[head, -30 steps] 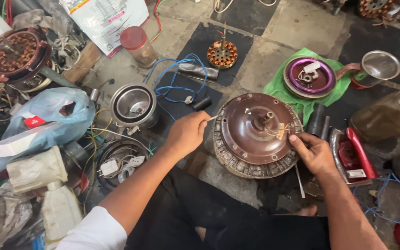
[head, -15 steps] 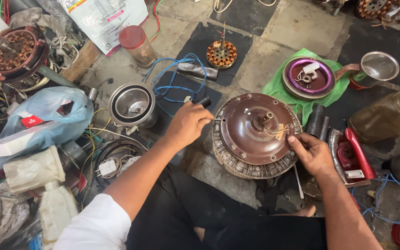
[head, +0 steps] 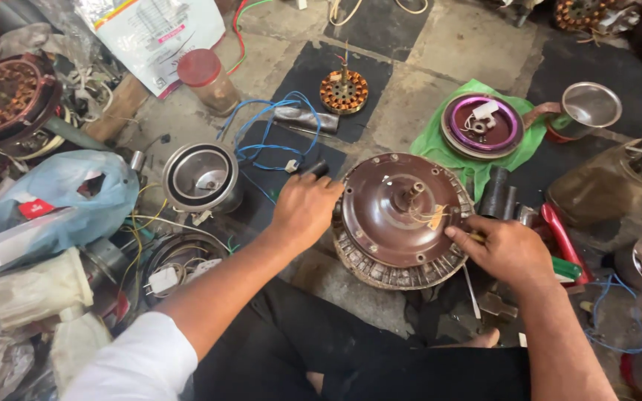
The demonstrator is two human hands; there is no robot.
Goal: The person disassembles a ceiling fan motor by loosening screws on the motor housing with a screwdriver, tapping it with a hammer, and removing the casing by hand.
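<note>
Near my knees, both hands, left (head: 305,212) and right (head: 507,249), clench the brown motor housing (head: 399,219); careless prying could snap its thin wires (head: 432,217).

I see a white printed bag (head: 159,33) with pink and yellow marks at the top left of the floor, and a red label (head: 33,208) on a pale blue bag (head: 61,200) at the left

A steel bowl-shaped housing (head: 200,177) and blue wire (head: 265,134) lie left of the hands; beyond them, a copper-wound stator (head: 344,90), purple-rimmed cover (head: 482,125) on green cloth (head: 432,134)
</note>
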